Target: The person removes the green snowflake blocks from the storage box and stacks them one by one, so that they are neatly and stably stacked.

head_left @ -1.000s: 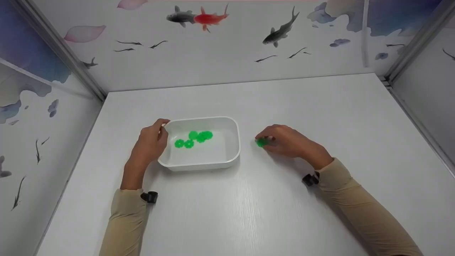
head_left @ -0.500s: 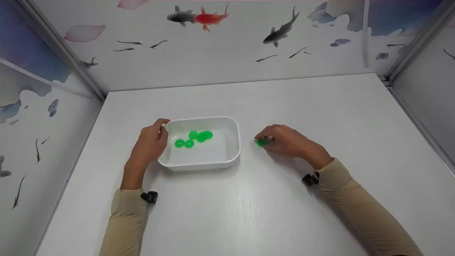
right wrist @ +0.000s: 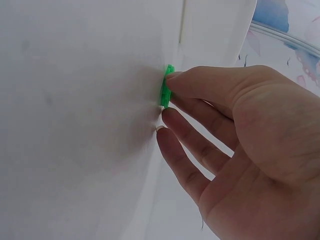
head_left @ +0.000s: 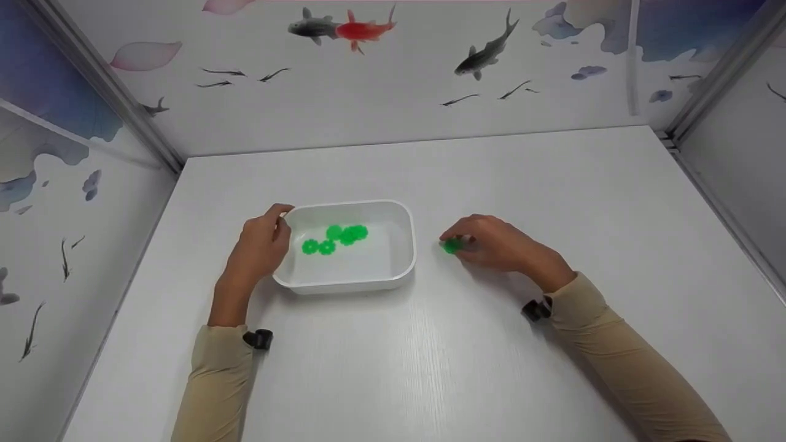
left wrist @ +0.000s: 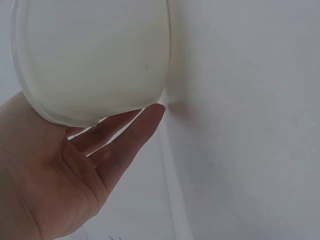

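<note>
A white rectangular plastic tub [head_left: 344,285] sits on the table with several small green notched plastic discs [head_left: 310,247] on its floor. My left hand [head_left: 258,245] grips the tub's left end. In the left wrist view, the fingers [left wrist: 131,137] reach along the tub's outer wall [left wrist: 100,65] down to the table; the thumb is hidden there. To the right of the tub, my right hand [head_left: 494,242] pinches another green disc [right wrist: 168,86] at the table surface. The thumb lies on its face in the right wrist view, while the other fingertips rest close to the tabletop.
The white table [head_left: 393,362] meets a back wall [head_left: 381,104] printed with fish, with side panels at left and right. A black wrist camera [head_left: 261,339] is strapped at the left cuff, another black camera [head_left: 535,310] at the right cuff.
</note>
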### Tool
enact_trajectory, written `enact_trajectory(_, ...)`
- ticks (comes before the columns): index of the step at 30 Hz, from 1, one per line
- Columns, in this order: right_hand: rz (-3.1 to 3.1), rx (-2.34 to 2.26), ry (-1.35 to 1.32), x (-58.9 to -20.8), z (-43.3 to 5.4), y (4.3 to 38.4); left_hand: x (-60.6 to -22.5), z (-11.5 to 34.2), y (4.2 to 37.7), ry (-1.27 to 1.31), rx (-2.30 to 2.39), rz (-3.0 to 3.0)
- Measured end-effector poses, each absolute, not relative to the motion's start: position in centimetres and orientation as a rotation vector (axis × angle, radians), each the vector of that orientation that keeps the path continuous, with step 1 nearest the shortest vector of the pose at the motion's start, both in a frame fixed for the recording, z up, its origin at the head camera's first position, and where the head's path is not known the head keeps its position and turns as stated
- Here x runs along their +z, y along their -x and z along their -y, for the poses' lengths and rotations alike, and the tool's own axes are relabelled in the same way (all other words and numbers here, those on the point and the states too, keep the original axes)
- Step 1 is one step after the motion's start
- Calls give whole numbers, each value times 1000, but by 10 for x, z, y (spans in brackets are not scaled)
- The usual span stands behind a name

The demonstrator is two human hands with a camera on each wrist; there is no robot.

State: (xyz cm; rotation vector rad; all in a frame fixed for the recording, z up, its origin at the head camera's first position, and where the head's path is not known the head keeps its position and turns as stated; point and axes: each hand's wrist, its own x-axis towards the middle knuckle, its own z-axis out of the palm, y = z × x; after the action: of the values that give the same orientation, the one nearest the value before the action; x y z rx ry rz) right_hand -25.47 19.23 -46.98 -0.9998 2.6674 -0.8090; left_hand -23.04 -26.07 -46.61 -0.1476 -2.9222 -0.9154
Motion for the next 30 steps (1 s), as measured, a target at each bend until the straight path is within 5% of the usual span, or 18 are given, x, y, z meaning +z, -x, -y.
enact_trajectory(30,-2772,-1033,1165,-464,-171,254,-467,261,232,106,-933,2960)
